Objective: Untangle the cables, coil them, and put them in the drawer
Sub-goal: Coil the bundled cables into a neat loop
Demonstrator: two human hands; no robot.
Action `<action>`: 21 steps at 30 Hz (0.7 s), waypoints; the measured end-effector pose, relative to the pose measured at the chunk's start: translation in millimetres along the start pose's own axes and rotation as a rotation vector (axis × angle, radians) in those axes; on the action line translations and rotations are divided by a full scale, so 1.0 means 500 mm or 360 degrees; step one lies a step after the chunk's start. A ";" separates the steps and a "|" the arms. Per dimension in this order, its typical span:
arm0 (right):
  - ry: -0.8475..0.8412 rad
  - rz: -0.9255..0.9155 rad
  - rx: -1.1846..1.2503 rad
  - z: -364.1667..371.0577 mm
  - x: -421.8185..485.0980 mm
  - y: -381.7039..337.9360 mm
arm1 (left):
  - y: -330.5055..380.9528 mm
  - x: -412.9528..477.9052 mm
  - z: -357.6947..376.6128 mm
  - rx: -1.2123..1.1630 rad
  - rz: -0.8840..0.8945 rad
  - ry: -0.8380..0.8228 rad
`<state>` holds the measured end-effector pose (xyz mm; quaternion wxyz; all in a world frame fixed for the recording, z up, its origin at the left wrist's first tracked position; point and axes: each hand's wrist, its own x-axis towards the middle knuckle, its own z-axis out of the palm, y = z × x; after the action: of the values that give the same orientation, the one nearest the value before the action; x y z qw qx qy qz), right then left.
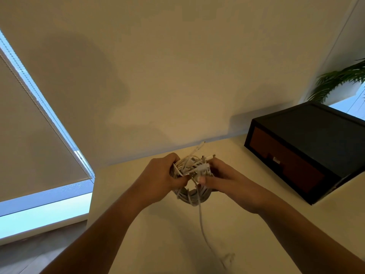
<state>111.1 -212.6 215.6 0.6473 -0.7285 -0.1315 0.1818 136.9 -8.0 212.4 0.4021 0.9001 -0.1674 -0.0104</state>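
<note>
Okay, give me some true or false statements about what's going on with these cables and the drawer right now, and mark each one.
1. The left hand and right hand both grip the white cable bundle. True.
2. The drawer is pulled open. False: its brown front sits shut in the black box.
3. One loose cable hangs from the bundle toward the table. True.
4. The black box stands at the person's left. False: it stands on the table at the right.
</note>
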 end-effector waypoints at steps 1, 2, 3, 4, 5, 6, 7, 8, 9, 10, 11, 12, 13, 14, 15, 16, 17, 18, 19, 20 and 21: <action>-0.0039 0.0033 0.0069 -0.002 0.000 -0.001 | 0.000 -0.002 0.000 -0.0012 0.0027 -0.0005; -0.0061 0.0079 0.0167 -0.004 0.002 -0.002 | 0.000 -0.004 -0.001 -0.0019 0.0053 -0.0012; -0.0047 0.0145 0.0294 -0.005 0.007 -0.001 | -0.002 -0.005 -0.003 -0.0013 0.0079 -0.0017; -0.0007 0.0226 0.0446 -0.008 0.011 0.001 | -0.003 -0.006 -0.005 0.0002 0.0106 -0.0017; 0.0036 0.0302 0.0578 -0.011 0.015 0.003 | -0.005 -0.007 -0.006 0.0018 0.0132 -0.0017; 0.0066 0.0352 0.0645 -0.014 0.017 0.004 | -0.006 -0.009 -0.007 0.0032 0.0162 -0.0019; 0.0066 0.0374 0.0634 -0.016 0.018 0.005 | -0.009 -0.009 -0.007 0.0054 0.0198 -0.0021; 0.0039 0.0375 0.0577 -0.017 0.018 0.007 | -0.012 -0.010 -0.006 0.0086 0.0243 -0.0014; -0.0006 0.0361 0.0492 -0.018 0.017 0.007 | -0.014 -0.011 -0.004 0.0121 0.0286 0.0001; -0.0049 0.0343 0.0383 -0.018 0.016 0.006 | -0.014 -0.013 -0.002 0.0151 0.0320 0.0014; -0.0107 0.0324 0.0255 -0.018 0.015 0.002 | -0.014 -0.015 0.000 0.0178 0.0351 0.0023; -0.0173 0.0304 0.0116 -0.019 0.015 -0.002 | -0.013 -0.017 0.003 0.0207 0.0382 0.0028; -0.0243 0.0290 -0.0019 -0.022 0.016 -0.006 | -0.012 -0.018 0.006 0.0238 0.0416 0.0033; -0.0307 0.0276 -0.0142 -0.024 0.017 -0.010 | -0.011 -0.020 0.008 0.0267 0.0444 0.0035; -0.0365 0.0260 -0.0248 -0.026 0.018 -0.014 | -0.008 -0.022 0.010 0.0295 0.0458 0.0030; -0.0418 0.0233 -0.0346 -0.028 0.019 -0.018 | -0.005 -0.023 0.010 0.0316 0.0467 0.0020; -0.0456 0.0194 -0.0440 -0.028 0.019 -0.021 | -0.002 -0.023 0.010 0.0325 0.0475 0.0008; -0.0472 0.0137 -0.0534 -0.030 0.019 -0.023 | 0.001 -0.022 0.009 0.0314 0.0487 -0.0006; -0.0459 0.0065 -0.0624 -0.030 0.020 -0.023 | 0.004 -0.021 0.007 0.0281 0.0495 -0.0027; -0.0407 -0.0002 -0.0727 -0.033 0.023 -0.021 | 0.008 -0.020 0.004 0.0237 0.0496 -0.0054; -0.0342 -0.0062 -0.0811 -0.037 0.025 -0.017 | 0.011 -0.019 0.000 0.0198 0.0493 -0.0082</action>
<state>130.5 -222.7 224.9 0.4289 -0.8417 -0.2549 0.2065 126.1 -8.5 215.4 0.3380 0.8861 -0.3146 0.0390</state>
